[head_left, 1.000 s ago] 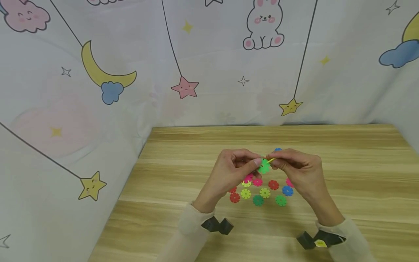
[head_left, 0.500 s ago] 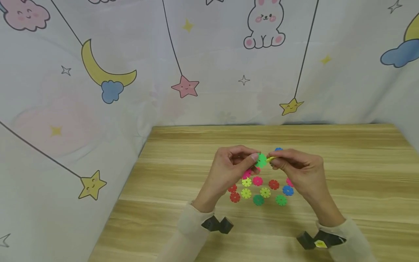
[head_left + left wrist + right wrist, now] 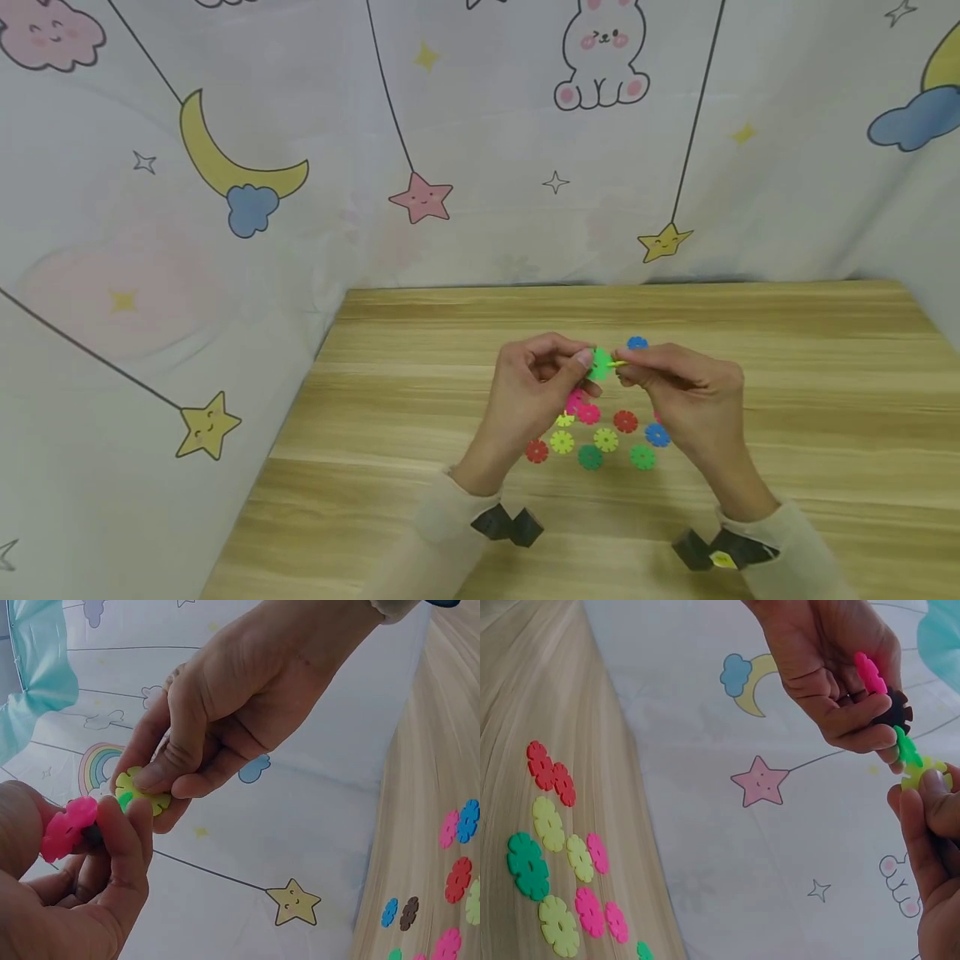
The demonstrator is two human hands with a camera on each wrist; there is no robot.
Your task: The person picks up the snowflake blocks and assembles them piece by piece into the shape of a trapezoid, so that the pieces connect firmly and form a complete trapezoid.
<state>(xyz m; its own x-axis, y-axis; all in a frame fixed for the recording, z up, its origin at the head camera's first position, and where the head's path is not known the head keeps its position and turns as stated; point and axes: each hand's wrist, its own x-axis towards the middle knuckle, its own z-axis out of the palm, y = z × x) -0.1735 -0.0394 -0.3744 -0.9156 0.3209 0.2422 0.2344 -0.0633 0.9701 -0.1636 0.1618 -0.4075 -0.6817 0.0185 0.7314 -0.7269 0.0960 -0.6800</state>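
Above the table, my left hand holds a small joined group of notched plastic flower discs. The right wrist view shows a pink disc, a dark disc and a green disc in that group. My right hand pinches a yellow disc between thumb and fingers. In the head view the yellow disc stands nearly edge-on, its rim right at the green disc's right side. Left fingers hide part of the dark disc, which shows only slightly in the left wrist view.
Several loose discs lie on the wooden table under the hands, among them a red disc, a dark green disc and a blue disc. A printed white cloth hangs behind the table and along its left side.
The yellow disc overlapped the green one a second ago, then stood slightly apart from it. Now its rim meets the green disc again. Both hands keep their grips and have shifted only slightly.
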